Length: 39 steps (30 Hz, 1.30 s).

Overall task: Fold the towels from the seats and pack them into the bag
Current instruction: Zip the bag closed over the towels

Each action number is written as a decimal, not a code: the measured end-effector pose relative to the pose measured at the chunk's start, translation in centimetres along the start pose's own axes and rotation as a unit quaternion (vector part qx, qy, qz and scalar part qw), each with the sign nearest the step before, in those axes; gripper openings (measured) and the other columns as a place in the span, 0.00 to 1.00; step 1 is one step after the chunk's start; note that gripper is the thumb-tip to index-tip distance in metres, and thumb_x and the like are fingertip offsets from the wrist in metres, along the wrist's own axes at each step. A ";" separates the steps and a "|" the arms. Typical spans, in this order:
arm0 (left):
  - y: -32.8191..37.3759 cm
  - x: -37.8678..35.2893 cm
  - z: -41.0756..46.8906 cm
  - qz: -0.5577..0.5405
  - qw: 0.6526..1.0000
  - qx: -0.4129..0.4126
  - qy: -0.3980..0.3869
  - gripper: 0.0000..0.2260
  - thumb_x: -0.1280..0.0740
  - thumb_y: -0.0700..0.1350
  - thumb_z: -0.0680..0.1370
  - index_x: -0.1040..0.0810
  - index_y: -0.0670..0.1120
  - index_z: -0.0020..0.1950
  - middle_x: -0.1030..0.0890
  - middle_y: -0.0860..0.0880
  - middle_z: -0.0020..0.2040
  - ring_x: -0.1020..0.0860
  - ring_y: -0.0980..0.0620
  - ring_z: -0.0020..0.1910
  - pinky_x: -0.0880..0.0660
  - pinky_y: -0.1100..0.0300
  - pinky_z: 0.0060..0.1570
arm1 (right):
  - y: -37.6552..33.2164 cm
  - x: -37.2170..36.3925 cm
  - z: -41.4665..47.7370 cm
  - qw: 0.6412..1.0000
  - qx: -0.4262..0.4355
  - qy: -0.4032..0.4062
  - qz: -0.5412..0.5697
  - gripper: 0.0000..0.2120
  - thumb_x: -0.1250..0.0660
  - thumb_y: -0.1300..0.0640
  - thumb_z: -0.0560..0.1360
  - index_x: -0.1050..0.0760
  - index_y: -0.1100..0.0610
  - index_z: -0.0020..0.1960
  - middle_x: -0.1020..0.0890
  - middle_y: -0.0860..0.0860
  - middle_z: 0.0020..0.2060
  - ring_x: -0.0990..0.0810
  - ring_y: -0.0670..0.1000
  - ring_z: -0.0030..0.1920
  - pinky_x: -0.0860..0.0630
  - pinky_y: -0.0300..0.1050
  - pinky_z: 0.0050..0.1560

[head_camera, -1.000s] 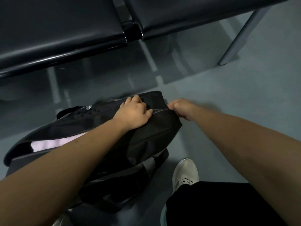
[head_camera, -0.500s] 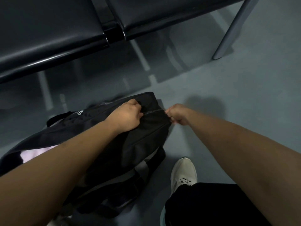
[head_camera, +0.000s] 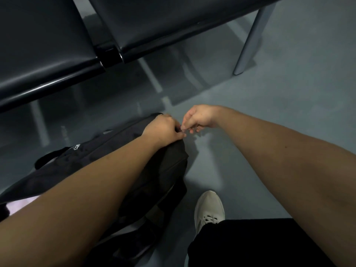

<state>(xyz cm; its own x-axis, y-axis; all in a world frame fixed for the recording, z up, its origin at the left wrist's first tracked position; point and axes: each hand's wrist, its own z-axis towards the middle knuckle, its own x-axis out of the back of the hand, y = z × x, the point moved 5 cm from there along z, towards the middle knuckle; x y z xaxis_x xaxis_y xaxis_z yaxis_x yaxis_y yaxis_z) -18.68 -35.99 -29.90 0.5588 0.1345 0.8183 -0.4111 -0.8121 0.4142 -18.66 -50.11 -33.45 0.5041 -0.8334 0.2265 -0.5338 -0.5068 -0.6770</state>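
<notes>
Bag [head_camera: 163, 170] on floor [head_camera: 289, 112], left hand [head_camera: 163, 130] gripping its right end, right hand [head_camera: 198, 118] pinching the same end, pink towel [head_camera: 21, 206] visible inside at left, seats [head_camera: 48, 54] beyond.

a public waiting area: two black padded seats [head_camera: 48, 47] stand side by side, joined by a black bracket [head_camera: 109, 54] into one bench and carried on a slim grey metal leg [head_camera: 248, 41]. beneath lies a smooth grey-blue floor [head_camera: 289, 97], glossy enough to reflect the bench, with pale streaks.
</notes>
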 end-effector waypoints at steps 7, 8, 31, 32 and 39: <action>-1.4 -0.6 1.2 -0.030 0.998 0.041 0.033 0.06 0.30 0.48 0.74 0.15 0.47 0.46 0.15 0.43 0.46 0.18 0.42 0.49 0.21 0.53 0.50 | 2.0 -0.3 0.6 0.982 -0.020 -0.022 0.188 0.03 0.34 0.59 0.81 0.22 0.59 0.52 0.19 0.52 0.42 0.17 0.51 0.41 0.23 0.42 0.39; -1.6 -0.4 1.2 -0.056 0.997 0.045 0.040 0.05 0.29 0.47 0.73 0.15 0.46 0.45 0.15 0.44 0.45 0.18 0.44 0.48 0.22 0.56 0.50 | 2.8 -0.6 0.7 0.982 -0.031 -0.021 0.183 0.07 0.34 0.61 0.82 0.24 0.57 0.59 0.19 0.51 0.48 0.17 0.53 0.45 0.22 0.44 0.43; -1.7 4.1 1.4 0.110 0.986 0.070 -0.108 0.11 0.34 0.50 0.81 0.17 0.44 0.55 0.18 0.41 0.57 0.20 0.41 0.55 0.24 0.56 0.51 | 2.5 -4.3 2.0 0.976 0.123 0.180 -0.022 0.07 0.25 0.61 0.74 0.16 0.66 0.46 0.20 0.62 0.41 0.25 0.53 0.40 0.30 0.47 0.43; -2.2 4.7 1.0 0.070 0.987 0.089 -0.114 0.10 0.34 0.47 0.80 0.17 0.42 0.51 0.18 0.40 0.49 0.19 0.42 0.46 0.25 0.58 0.42 | 2.8 -4.0 1.9 0.975 0.121 0.182 -0.032 0.07 0.25 0.61 0.75 0.15 0.65 0.49 0.19 0.62 0.44 0.23 0.53 0.43 0.29 0.46 0.47; -11.2 7.0 -8.6 -0.281 0.916 0.271 -0.086 0.14 0.33 0.38 0.78 0.30 0.46 0.34 0.40 0.50 0.25 0.43 0.54 0.20 0.49 0.68 0.24 | 3.1 -3.6 1.1 0.974 0.079 0.204 -0.054 0.09 0.25 0.61 0.76 0.15 0.64 0.54 0.18 0.56 0.42 0.21 0.56 0.46 0.28 0.34 0.43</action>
<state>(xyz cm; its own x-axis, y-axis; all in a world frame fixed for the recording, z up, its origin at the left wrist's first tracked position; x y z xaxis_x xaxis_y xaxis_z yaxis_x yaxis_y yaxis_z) -16.32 -21.07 -25.38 0.6971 0.5648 0.4418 0.3696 -0.8110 0.4536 -21.44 -48.42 -37.17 0.2214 -0.8122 0.5398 -0.3653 -0.5823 -0.7263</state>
